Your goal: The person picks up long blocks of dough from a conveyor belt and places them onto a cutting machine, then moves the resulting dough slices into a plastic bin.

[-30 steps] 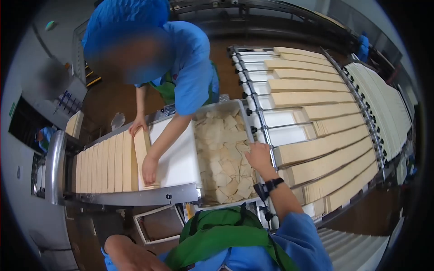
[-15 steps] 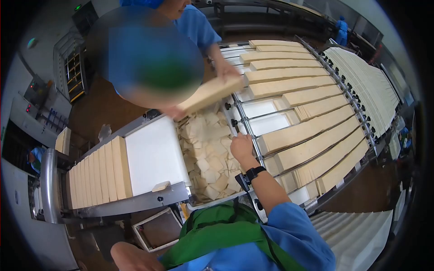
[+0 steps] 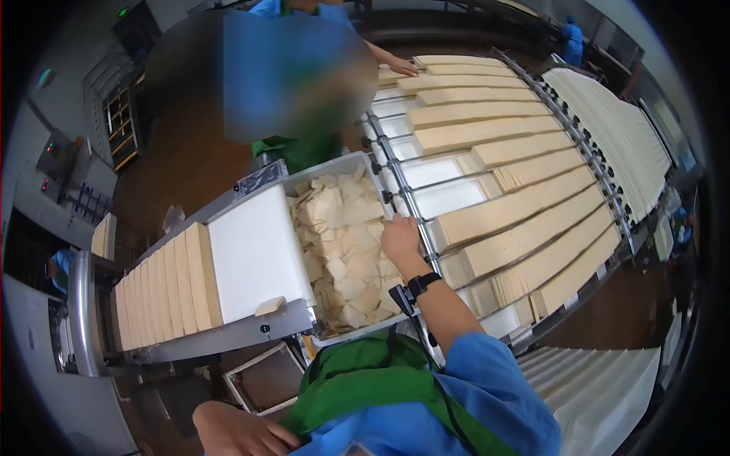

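Note:
My right hand (image 3: 401, 237), with a black band on the wrist, rests at the right rim of a plastic bin (image 3: 363, 161). Its fingers are curled; what they hold, if anything, is hidden. Inside the bin lie many pale wrapper-like sheet pieces (image 3: 346, 251). Low at the left, my left hand (image 3: 243, 429) lies against my green apron (image 3: 372, 384), fingers loosely extended and tips partly covered. Just right of my right hand, long stacks of pale sheets (image 3: 525, 205) lie in lanes between metal rails (image 3: 403, 178).
Upright stacks (image 3: 167, 285) stand on a white conveyor (image 3: 258, 251) at left, with a small loose piece (image 3: 270, 305) near its edge. Across the bin stands a co-worker, one hand (image 3: 403, 67) by the far lanes. Pleated white sheeting (image 3: 608, 391) hangs at lower right.
The co-worker's long stack, held over the bin before, is no longer seen there. That person has shifted back, one hand now at the far lanes. My hands stay about where they were.

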A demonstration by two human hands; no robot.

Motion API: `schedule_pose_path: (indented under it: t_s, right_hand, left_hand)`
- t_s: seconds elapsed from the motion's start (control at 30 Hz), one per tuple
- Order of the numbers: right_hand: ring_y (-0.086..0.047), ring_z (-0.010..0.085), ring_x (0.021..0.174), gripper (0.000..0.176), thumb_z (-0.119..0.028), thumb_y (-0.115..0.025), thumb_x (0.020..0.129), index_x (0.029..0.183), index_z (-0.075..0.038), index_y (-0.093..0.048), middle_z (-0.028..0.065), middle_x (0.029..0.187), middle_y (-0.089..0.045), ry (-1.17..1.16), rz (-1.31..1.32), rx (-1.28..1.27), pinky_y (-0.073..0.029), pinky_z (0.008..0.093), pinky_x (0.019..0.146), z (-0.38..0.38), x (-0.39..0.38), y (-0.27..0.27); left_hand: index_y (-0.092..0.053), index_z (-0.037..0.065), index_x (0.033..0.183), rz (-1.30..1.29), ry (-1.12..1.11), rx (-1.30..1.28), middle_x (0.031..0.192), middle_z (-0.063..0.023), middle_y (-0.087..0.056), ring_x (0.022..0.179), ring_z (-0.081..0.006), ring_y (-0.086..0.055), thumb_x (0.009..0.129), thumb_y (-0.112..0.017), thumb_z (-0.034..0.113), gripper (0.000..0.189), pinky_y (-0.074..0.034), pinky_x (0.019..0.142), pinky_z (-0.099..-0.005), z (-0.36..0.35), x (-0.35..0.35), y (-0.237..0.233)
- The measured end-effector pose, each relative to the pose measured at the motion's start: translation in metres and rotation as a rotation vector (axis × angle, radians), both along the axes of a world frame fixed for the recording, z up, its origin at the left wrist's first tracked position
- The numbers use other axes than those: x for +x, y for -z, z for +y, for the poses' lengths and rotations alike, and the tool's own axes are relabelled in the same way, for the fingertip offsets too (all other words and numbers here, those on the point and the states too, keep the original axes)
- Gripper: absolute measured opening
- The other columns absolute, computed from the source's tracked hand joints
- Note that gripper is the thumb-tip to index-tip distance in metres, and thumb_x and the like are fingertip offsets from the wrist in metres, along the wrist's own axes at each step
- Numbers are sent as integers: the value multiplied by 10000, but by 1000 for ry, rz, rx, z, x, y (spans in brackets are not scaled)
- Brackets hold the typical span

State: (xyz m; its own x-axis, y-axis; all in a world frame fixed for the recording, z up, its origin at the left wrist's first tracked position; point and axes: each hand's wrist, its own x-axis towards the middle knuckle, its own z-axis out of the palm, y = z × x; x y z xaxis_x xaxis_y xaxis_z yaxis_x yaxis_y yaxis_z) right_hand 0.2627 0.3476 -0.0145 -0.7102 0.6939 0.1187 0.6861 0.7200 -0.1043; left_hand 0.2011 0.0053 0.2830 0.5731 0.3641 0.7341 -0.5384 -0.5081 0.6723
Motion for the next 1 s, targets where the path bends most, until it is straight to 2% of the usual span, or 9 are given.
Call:
schedule_pose_path:
  t_s: [0.13,0.17,0.4,0.53,0.6,0.7,0.77,0.83,1.0]
  right_hand:
    - [-573,250,893,178,-183,-542,777,811,-83,-684,93,857,-596,-25,1,54,-378,427,844,2,1,-1]
    - [-582,259,849,170,-180,-563,744,779,-74,-691,99,795,-595,-45,21,95,-402,441,813,5,1,9]
    - [-581,277,865,206,-254,-581,781,814,-79,-684,112,844,-608,-107,30,36,-389,438,839,4,7,-13]
    - [-601,298,839,184,-259,-601,770,803,-103,-693,131,825,-618,-72,29,19,-407,449,840,7,10,-5]
    - [-607,300,838,191,-278,-606,772,799,-113,-698,128,839,-625,-44,-2,-37,-418,447,827,6,0,-17]
    - [-593,309,893,208,-315,-642,768,859,-139,-703,112,906,-626,41,-57,-313,-389,469,867,13,-6,-23]
    - [-609,311,848,164,-259,-636,780,789,-104,-692,106,867,-634,-9,66,-138,-442,425,792,-2,-22,-30]
    - [-612,308,825,142,-191,-646,785,755,-55,-667,120,868,-633,-135,200,-67,-470,399,763,-11,-42,-28]
    - [-590,315,874,121,-138,-659,773,806,-23,-648,150,897,-624,-449,374,-268,-454,392,802,-67,-124,-7]
  left_hand:
    - [-451,197,1366,-7,-64,-11,1057,-168,-649,828,-287,-616,874,-610,424,565,-428,596,-404,-13,-8,5]
    - [-669,66,1046,123,-45,-109,954,-100,-664,760,-232,-593,857,-616,464,444,-419,613,-375,-15,-13,5]
    - [-697,51,910,112,-465,30,943,-99,-658,764,-224,-570,873,-571,488,457,-417,692,-375,-24,-10,3]
    - [-390,-6,1356,288,-795,-278,1378,-162,-413,1257,-368,-410,879,-566,476,701,-310,1040,-453,-32,-62,82]
    - [-410,14,1341,277,-1214,-1023,1314,-159,-461,1152,-257,-494,901,-558,277,533,-396,969,-344,-55,-86,119]
    - [-441,-9,1277,501,-2066,-1146,1217,-226,-477,1108,-318,-492,816,-679,287,598,-420,921,-393,-80,-132,216]
    - [-395,-25,1299,631,-2425,-1231,1221,-272,-435,1107,-385,-468,753,-731,328,732,-409,928,-422,-111,-160,286]
    - [-351,-35,1319,760,-2652,-1375,1218,-300,-403,1092,-437,-450,700,-764,359,842,-397,937,-440,-130,-174,319]
    - [-292,-63,1331,838,-2566,-1459,1207,-298,-389,1056,-455,-456,693,-760,361,897,-412,908,-455,-135,-194,331]
